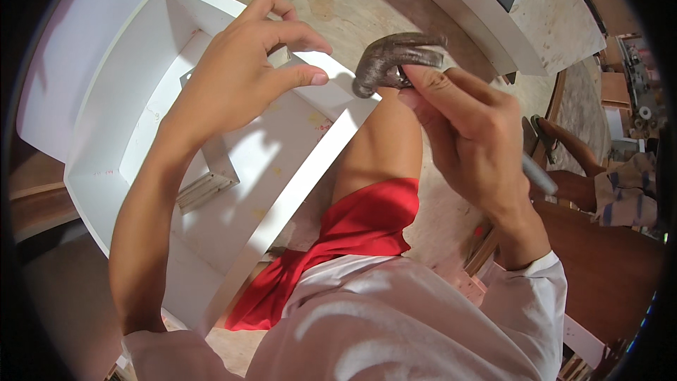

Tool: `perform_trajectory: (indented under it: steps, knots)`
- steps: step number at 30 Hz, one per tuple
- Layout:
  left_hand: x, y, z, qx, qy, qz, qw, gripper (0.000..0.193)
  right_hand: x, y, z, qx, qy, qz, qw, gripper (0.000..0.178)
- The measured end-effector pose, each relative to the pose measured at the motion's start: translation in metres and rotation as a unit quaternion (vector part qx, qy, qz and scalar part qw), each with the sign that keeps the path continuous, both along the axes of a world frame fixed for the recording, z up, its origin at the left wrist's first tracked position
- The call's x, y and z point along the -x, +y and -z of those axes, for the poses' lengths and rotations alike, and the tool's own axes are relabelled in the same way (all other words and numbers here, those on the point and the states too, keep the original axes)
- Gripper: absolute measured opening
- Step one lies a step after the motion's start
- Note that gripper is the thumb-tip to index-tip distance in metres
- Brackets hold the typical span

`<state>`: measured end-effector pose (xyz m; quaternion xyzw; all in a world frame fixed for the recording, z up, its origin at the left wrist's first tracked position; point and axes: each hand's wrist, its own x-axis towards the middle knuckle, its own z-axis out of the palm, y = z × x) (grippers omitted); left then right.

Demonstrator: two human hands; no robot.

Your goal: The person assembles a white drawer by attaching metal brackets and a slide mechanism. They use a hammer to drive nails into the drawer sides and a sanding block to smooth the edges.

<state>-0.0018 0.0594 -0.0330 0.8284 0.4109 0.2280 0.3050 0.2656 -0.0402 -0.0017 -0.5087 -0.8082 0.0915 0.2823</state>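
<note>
White box (300,194) sits next to the leg (384,144), one corner sticking out. Left hand (236,70) is over its edge, thumb and fingers spread; can't tell if it's touching. Right hand (476,130) grips the hammer (395,56) up near the head, right by that corner. Sloppy aim could chip the box or whack the leg.

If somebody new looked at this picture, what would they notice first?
Probably the dark metal claw hammer with a grey handle, right of centre, held near its head in the person's right grip. Next might be the big white open-topped box across the left side, with the left grip above it. The bright red cloth shorts on the person's lap stand out too, below the middle.
</note>
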Motion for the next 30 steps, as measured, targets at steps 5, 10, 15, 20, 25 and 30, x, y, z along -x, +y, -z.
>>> perform_trajectory:
  steps: [5,10,15,20,25,30]
  knots:
    - [0.003,0.006,0.011,0.022,-0.041,0.013,0.999,0.034,0.004,0.006,-0.007,-0.136,0.030,0.005,0.990,0.026]
    - [0.004,0.008,0.014,0.067,-0.058,-0.004,0.996,0.033,0.011,0.006,-0.008,-0.037,-0.023,-0.003,0.999,0.027]
    - [0.003,0.009,0.013,0.069,-0.057,0.009,0.996,0.031,0.006,0.007,-0.003,-0.046,-0.015,-0.007,0.999,0.027]
    - [0.007,0.007,0.018,0.082,-0.059,-0.001,0.995,0.029,0.011,0.011,-0.012,-0.087,0.000,0.013,0.996,0.028]
    - [0.007,0.009,0.018,0.079,-0.081,0.025,0.993,0.027,0.015,0.004,-0.007,0.028,-0.052,0.010,0.998,0.029]
    - [0.014,0.013,0.015,-0.014,-0.051,0.089,0.995,0.026,-0.007,0.010,0.000,-0.171,0.003,0.069,0.983,0.029]
